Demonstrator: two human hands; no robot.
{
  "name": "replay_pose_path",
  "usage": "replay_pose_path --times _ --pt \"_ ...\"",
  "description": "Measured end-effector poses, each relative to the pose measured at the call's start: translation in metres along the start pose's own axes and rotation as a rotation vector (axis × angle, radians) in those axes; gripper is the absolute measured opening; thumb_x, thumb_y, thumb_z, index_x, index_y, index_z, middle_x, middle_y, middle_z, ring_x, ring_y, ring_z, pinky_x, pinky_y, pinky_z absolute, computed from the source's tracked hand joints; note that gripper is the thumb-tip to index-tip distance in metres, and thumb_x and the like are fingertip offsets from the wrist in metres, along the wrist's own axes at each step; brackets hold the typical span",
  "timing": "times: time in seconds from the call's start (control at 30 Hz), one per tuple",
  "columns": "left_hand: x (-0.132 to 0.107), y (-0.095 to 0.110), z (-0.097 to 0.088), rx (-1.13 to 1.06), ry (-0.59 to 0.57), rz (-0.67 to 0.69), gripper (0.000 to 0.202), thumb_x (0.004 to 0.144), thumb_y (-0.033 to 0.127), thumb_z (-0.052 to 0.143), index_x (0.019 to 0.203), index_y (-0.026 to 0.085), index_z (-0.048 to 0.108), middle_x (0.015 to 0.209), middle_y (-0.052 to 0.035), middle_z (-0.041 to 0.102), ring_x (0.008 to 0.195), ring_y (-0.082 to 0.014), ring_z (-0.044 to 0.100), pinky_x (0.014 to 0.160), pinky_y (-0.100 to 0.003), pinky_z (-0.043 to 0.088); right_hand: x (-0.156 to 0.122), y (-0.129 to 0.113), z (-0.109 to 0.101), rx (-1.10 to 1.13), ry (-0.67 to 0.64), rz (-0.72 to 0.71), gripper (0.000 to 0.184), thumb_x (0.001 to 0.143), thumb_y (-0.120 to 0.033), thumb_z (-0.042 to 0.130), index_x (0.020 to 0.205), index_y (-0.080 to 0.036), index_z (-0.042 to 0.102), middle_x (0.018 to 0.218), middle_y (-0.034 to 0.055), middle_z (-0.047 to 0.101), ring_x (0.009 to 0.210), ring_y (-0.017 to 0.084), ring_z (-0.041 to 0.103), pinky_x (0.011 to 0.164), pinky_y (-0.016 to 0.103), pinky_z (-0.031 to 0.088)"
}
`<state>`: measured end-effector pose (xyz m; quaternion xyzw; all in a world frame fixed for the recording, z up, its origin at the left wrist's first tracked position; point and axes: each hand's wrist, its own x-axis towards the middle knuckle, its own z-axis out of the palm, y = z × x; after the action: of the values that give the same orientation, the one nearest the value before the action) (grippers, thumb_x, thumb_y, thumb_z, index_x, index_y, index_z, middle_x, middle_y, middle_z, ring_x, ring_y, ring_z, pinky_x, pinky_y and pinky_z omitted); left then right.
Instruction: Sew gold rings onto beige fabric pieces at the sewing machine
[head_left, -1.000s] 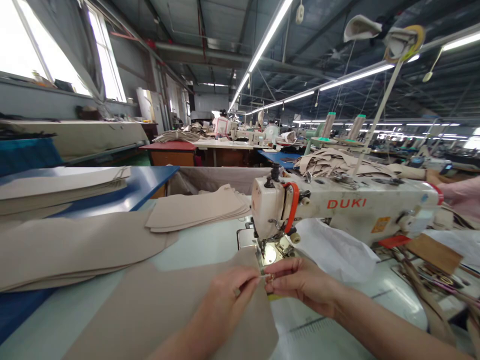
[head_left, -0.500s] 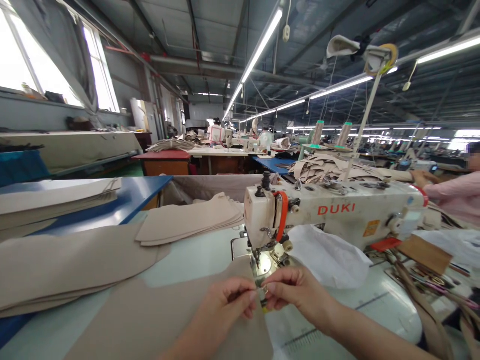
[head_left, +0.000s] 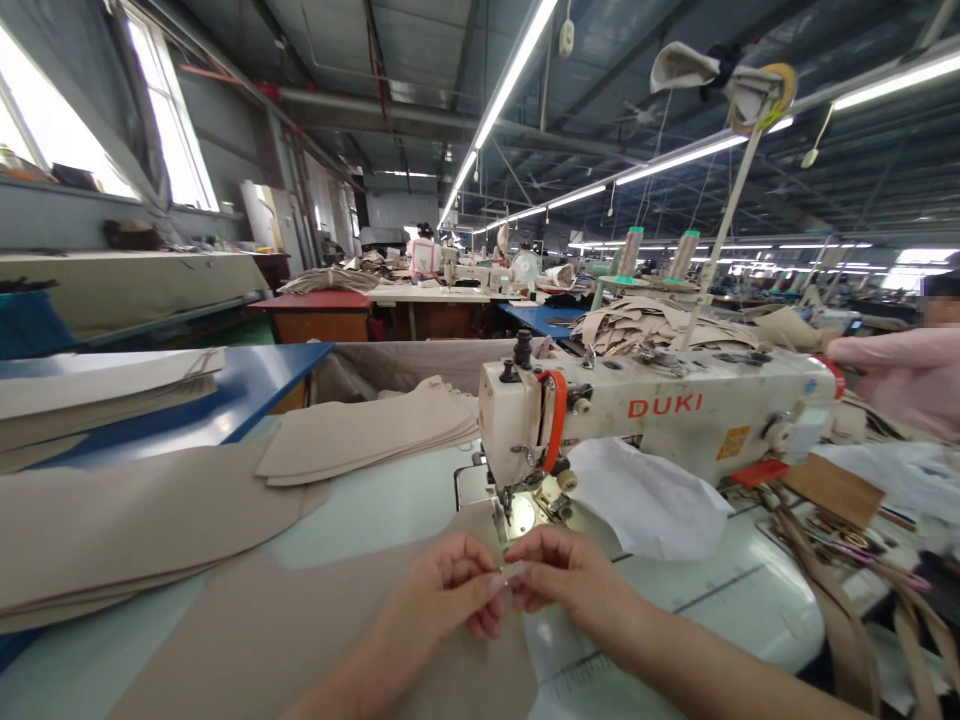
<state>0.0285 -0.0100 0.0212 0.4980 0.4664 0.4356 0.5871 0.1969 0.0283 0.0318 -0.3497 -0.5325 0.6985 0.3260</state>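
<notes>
My left hand (head_left: 457, 585) and my right hand (head_left: 562, 580) meet just in front of the needle area of a white sewing machine (head_left: 660, 405). Both are closed in a pinch, fingertips nearly touching. Between the fingertips shows a small pale strip (head_left: 514, 571), pinched by the right hand; its kind is too small to tell. What the left fingers hold is hidden. Beneath the hands a large beige panel (head_left: 300, 630) lies on the pale machine table, its narrow end close to the presser foot.
Stacked beige panels (head_left: 150, 520) lie at left, with another stack (head_left: 367, 435) behind. White sheet material (head_left: 645, 500) lies under the machine arm. Straps (head_left: 832, 600) and small tools clutter the right side. A co-worker in a pink sleeve (head_left: 877, 350) is at far right.
The view has shifted slightly. My hands have drawn closer together, and the pale strip between the fingertips now shows more plainly. The beige panel stays near the presser foot.
</notes>
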Motion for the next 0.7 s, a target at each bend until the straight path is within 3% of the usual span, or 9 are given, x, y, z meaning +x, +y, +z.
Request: replay_pose_path --times 0.1,0.23,0.37,0.47,0.7 --pt "0.002 -0.001 -0.002 0.012 0.029 -0.019 0.046 0.057 0.055 0.073 0.068 0.018 0.048 0.052 0.0026 0.061 0.045 -0.0113 0.056 0.047 -0.023 0.043 0.000 -0.001 0.001 -0.023 -0.012 -0.061 0.036 0.061 -0.046 0.075 0.078 -0.015 0.066 0.063 -0.0005 0.064 0.064 0.013 0.062 0.066 0.027 0.047" --pt "0.002 0.003 -0.002 0.006 0.033 -0.030 0.044 0.058 0.053 0.074 0.068 0.017 0.050 0.052 0.0020 0.062 0.045 -0.0118 0.057 0.047 -0.023 0.043 0.006 0.000 0.001 -0.012 -0.062 -0.073 0.036 0.053 -0.042 0.081 0.070 -0.014 0.065 0.061 -0.0012 0.063 0.060 0.012 0.060 0.063 0.027 0.047" --pt "-0.002 0.009 0.000 -0.167 0.148 -0.054 0.041 0.065 0.052 0.069 0.075 0.015 0.055 0.061 -0.0007 0.066 0.052 -0.0118 0.060 0.051 -0.022 0.043 0.015 0.002 0.004 0.070 -0.041 -0.051 0.037 0.050 -0.041 0.083 0.069 -0.014 0.065 0.062 -0.0005 0.065 0.059 0.013 0.061 0.063 0.026 0.047" --pt "-0.003 0.010 0.001 -0.250 0.158 -0.063 0.041 0.059 0.046 0.074 0.080 0.015 0.058 0.066 -0.0006 0.066 0.053 -0.0106 0.059 0.053 -0.022 0.043 0.020 0.006 0.005 0.114 -0.012 -0.052 0.035 0.051 -0.040 0.083 0.070 -0.015 0.066 0.064 0.0007 0.067 0.060 0.012 0.061 0.062 0.024 0.046" --pt "0.000 0.002 0.003 -0.090 0.142 -0.061 0.033 0.054 0.040 0.073 0.068 0.015 0.055 0.056 0.0010 0.059 0.049 -0.0098 0.050 0.053 -0.025 0.042 0.020 0.023 -0.002 -0.024 -0.063 -0.090 0.029 0.060 -0.043 0.078 0.068 -0.017 0.067 0.062 0.0011 0.063 0.058 0.012 0.056 0.057 0.022 0.045"
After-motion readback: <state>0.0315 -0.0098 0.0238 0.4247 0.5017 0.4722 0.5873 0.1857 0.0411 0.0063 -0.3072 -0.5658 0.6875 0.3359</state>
